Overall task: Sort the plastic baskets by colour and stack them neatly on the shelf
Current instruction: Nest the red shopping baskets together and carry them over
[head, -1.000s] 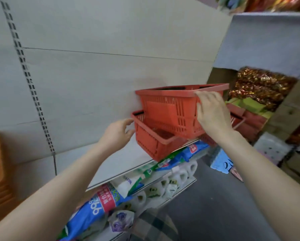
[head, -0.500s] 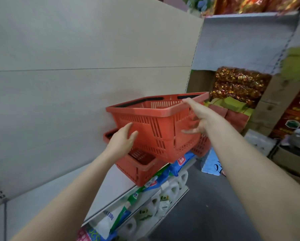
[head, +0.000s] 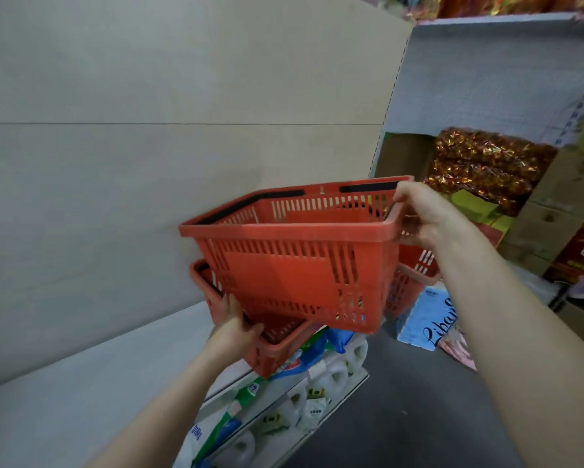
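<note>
The right hand (head: 429, 217) is gripping the top basket (head: 290, 275) at its 3 o'clock rim corner, with the fingers (head: 406, 194) curled over the edge and the thumb underneath. This red basket is hanging tilted, its 9 o'clock end dipping into the lower basket (head: 273, 352) and its 5 o'clock corner sticking out past the front of the shelf (head: 81, 383). Its two black handles (head: 368, 188) are lying folded down along the far rim.

The lower basket, also red, is sitting on the grey shelf close to the back panel (head: 148, 130), with its near corner reaching the shelf's front edge. The left hand (head: 231, 324) is resting at this basket's 8 o'clock rim, fingers pointing up along the outer wall toward the top basket's bottom edge and the thumb lying across the rim. Whether it is truly clamping the rim I cannot tell.

A third basket (head: 409, 282), red too, is showing at 3 o'clock of the pair, partly hidden behind the right forearm. Toilet rolls (head: 334, 376) are lying on the level below, at 6 o'clock. A blue pack (head: 422, 322) is lying on the floor at 4 o'clock, and gold sweet bags (head: 486, 167) are filling a carton at 2 o'clock.
</note>
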The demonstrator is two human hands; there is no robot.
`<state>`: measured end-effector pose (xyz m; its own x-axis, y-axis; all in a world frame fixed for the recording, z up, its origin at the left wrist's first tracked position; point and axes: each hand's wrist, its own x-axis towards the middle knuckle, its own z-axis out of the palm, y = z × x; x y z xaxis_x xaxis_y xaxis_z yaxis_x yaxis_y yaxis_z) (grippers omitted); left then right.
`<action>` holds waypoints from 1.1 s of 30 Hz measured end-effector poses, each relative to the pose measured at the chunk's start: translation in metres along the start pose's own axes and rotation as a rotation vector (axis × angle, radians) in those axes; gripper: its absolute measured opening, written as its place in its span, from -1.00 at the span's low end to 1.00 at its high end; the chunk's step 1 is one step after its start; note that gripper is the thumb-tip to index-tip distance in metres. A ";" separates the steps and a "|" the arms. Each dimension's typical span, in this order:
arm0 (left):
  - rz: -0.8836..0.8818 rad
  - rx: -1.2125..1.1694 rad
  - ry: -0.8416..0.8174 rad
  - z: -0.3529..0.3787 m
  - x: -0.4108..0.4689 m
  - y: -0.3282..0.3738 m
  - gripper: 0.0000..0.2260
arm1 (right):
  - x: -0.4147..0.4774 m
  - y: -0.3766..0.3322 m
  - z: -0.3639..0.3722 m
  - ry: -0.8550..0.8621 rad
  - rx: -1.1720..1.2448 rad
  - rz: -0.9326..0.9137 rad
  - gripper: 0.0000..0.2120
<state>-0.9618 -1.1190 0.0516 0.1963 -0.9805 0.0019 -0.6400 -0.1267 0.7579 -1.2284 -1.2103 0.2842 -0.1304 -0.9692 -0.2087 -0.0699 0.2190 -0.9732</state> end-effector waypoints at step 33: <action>-0.185 -0.720 0.594 -0.054 -0.037 0.110 -0.76 | 0.205 -0.001 -0.030 -0.447 -0.349 -0.365 -0.78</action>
<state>-0.9993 -1.0889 0.1705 0.7208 -0.6928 0.0229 0.0113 0.0448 0.9989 -1.2846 -1.4057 0.2453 0.3792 -0.9247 0.0343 -0.3574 -0.1806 -0.9163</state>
